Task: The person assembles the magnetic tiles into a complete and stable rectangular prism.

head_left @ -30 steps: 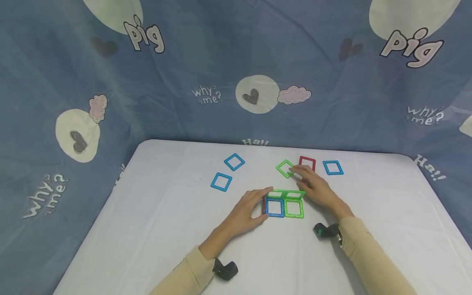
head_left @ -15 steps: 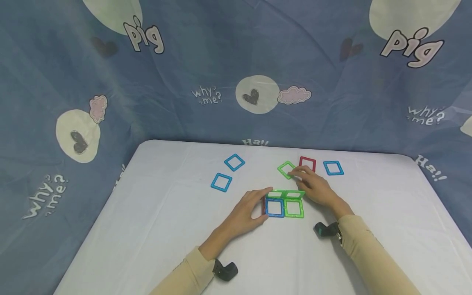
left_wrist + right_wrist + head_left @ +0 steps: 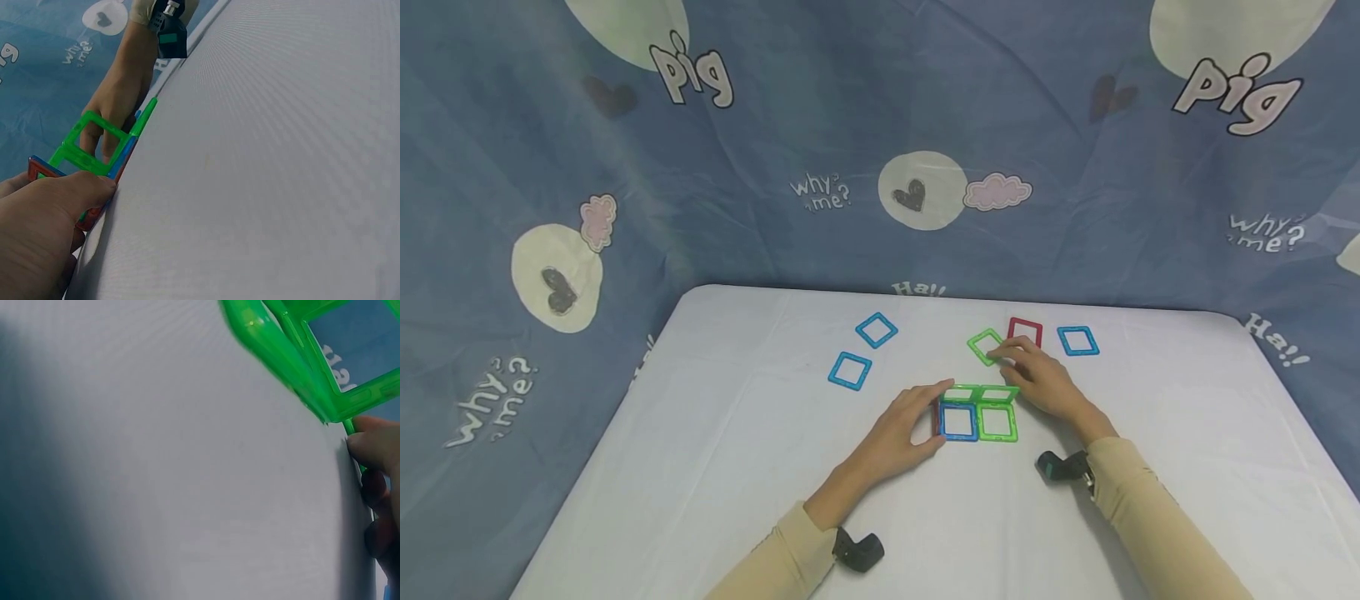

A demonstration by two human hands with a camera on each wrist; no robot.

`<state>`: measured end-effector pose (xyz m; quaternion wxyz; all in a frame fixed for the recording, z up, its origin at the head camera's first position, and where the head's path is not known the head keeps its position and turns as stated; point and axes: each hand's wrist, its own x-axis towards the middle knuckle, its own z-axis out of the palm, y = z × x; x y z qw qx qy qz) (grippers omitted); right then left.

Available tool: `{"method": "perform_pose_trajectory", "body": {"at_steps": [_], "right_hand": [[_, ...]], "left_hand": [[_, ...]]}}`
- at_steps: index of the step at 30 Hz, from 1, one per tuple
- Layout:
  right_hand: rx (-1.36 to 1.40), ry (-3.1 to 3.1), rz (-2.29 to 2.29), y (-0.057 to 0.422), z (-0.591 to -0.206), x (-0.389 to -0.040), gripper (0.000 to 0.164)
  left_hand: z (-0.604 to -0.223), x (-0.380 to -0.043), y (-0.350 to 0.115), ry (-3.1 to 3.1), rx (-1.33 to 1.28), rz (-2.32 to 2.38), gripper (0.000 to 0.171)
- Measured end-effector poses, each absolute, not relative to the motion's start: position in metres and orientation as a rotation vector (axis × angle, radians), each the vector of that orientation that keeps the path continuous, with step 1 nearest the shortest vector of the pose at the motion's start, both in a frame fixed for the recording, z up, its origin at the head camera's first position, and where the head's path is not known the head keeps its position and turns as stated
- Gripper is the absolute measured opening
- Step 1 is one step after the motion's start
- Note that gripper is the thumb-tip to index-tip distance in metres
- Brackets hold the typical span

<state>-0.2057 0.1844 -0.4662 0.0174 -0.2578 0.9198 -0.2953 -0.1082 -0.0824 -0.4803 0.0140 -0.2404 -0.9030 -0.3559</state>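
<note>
In the head view my left hand (image 3: 891,433) spans the left end of a small build of magnetic tiles, holding an upright red tile (image 3: 936,418) between thumb and fingers. A blue tile (image 3: 958,438) and a green tile (image 3: 998,439) lie flat side by side there. Along their back edge stand two leaning green tiles (image 3: 1000,387). Behind the build, my right hand (image 3: 1041,382) pinches the edge of a loose green tile (image 3: 977,354) lying on the table. The right wrist view shows that thumb (image 3: 359,447) at a green edge, mostly cut off.
Beyond the right fingers lies a loose red tile (image 3: 1026,320), partly covered by the hand. A blue tile (image 3: 1078,328) is to its right. Two more blue tiles, one farther back (image 3: 867,337) and one nearer (image 3: 850,354), lie left on the white table (image 3: 737,400).
The loose green tile has shifted slightly toward me and to the right, turning a little, with my right fingertips at it. My left hand and the build stay in place.
</note>
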Motion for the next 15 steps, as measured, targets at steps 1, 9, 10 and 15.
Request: {"method": "perform_pose_trajectory", "body": {"at_steps": [1, 9, 10, 15], "right_hand": [[-0.797, 2.861, -0.919, 0.1845, -0.4670, -0.2060, 0.029], [-0.756, 2.864, -0.924, 0.1839, -0.4681, -0.2054, 0.027], [-0.751, 2.865, -0.924, 0.1838, -0.4682, -0.2052, 0.027], [-0.748, 2.860, -0.951, 0.1841, -0.4687, -0.2045, 0.024]], "left_hand": [[-0.4804, -0.1084, -0.0824, -2.811, -0.749, -1.107, 0.082], [-0.4810, -0.1086, -0.0823, -2.818, -0.743, -1.104, 0.084], [-0.4810, -0.1085, -0.0823, -2.820, -0.740, -1.104, 0.084], [-0.4806, -0.1085, -0.0818, -2.814, -0.742, -1.095, 0.084]]}}
